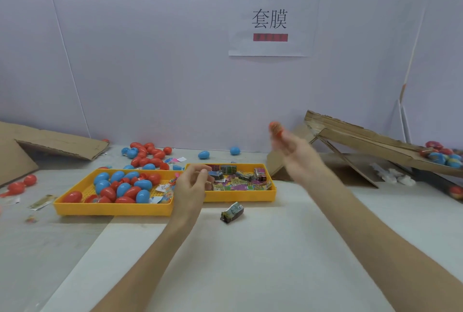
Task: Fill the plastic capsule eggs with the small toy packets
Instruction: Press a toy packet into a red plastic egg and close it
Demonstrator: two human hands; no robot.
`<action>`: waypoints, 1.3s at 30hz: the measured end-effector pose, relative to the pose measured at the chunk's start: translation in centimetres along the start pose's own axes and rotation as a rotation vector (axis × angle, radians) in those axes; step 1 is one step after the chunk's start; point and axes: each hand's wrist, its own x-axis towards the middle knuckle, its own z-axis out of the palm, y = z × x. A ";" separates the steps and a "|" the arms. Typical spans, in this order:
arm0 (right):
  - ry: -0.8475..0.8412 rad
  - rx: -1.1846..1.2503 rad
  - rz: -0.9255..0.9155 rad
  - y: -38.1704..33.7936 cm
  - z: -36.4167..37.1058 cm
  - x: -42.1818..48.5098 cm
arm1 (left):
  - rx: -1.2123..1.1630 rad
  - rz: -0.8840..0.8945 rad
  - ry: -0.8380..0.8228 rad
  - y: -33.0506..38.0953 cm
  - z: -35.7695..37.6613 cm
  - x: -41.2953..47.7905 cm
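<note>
The blurred right hand [288, 147] seemingly pinches an egg [275, 128] up beside the chute [370, 140], likely to release it there, while the left hand [193, 182] hovers, fingers curled, over the packets [238, 181], though I cannot tell whether it grips one.

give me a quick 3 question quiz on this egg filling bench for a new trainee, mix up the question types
1. True or false: the right hand holds a blue egg.
2. The right yellow tray mainly holds: A) capsule eggs B) toy packets C) cardboard scraps.
3. Fill in: the lone packet lies on the table, ___ that tray.

Key: 1 false, it holds an orange-red egg. 2 B. 3 outside, just in front of it.
</note>
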 end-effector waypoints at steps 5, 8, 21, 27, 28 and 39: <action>0.108 0.377 -0.004 -4.8 0.2 2.2 | -0.007 -0.012 0.026 0.1 0.1 0.0; 0.019 0.007 0.045 -1.6 -0.9 0.8 | 0.008 -0.001 0.023 0.4 -0.1 0.0; -0.691 -1.557 -0.329 9.0 -4.9 -3.1 | 1.209 -0.172 0.003 0.3 -7.7 6.2; -0.693 -1.572 -0.370 9.0 -5.0 -3.2 | 1.135 -0.104 0.108 -2.0 -8.8 6.1; -0.695 -1.567 -0.376 9.0 -5.1 -3.3 | 1.078 -0.092 0.128 -2.2 -8.9 6.1; -0.706 -1.506 -0.429 8.6 -5.1 -3.6 | 0.589 0.496 0.201 0.1 -6.1 3.8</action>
